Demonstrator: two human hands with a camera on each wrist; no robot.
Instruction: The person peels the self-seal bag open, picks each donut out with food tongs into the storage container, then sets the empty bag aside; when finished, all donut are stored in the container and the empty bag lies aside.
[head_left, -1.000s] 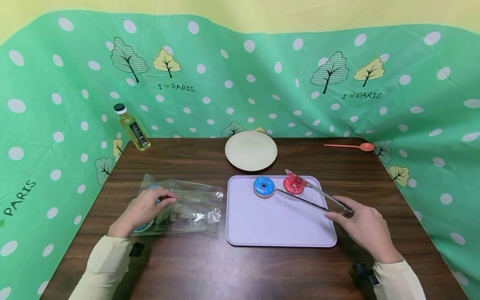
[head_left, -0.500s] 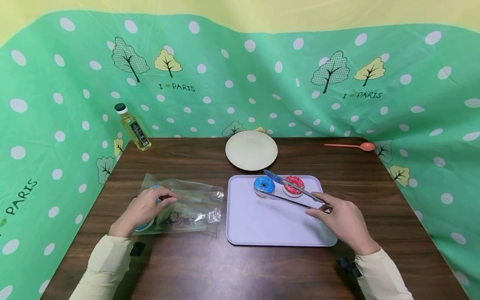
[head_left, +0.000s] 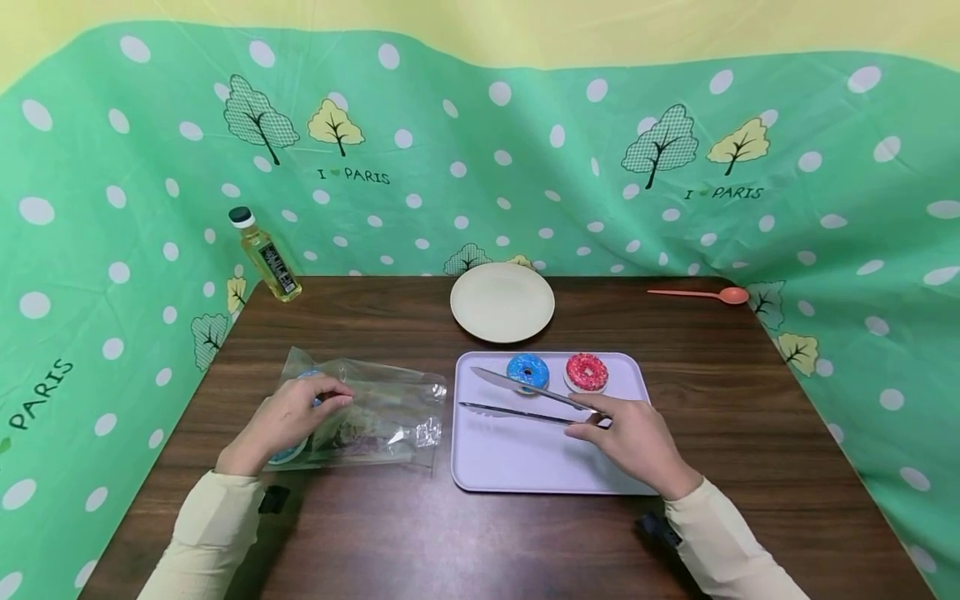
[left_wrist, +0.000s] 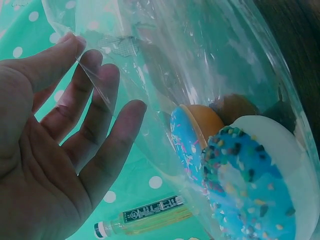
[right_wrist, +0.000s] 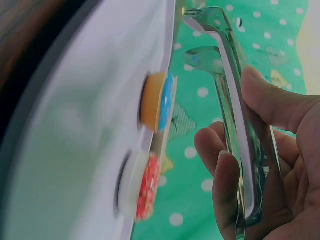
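My left hand [head_left: 281, 417] pinches the edge of a clear plastic bag [head_left: 390, 408] on the left of the table. Inside the bag, the left wrist view shows a blue sprinkled donut [left_wrist: 250, 185] and another blue-topped donut [left_wrist: 184, 135] behind it. My right hand [head_left: 633, 437] grips metal tongs [head_left: 498, 380], their arms spread with nothing between the tips. The tongs hover over the lilac tray [head_left: 525, 471], pointing left. Toward the tray's back edge lie a blue donut [head_left: 516, 367], partly behind the upper tong arm, and a red donut [head_left: 577, 365].
Behind the tray is a cream plate [head_left: 502, 302]. An oil bottle [head_left: 272, 265] stands at the back left corner, and an orange spoon [head_left: 733, 295] lies at the back right. A green dotted cloth [head_left: 420, 150] hangs around the dark wooden table [head_left: 480, 550].
My right hand has moved left with the tongs, from over the red donut past the blue one toward the tray's left edge. The left hand, bag and donuts have stayed put.
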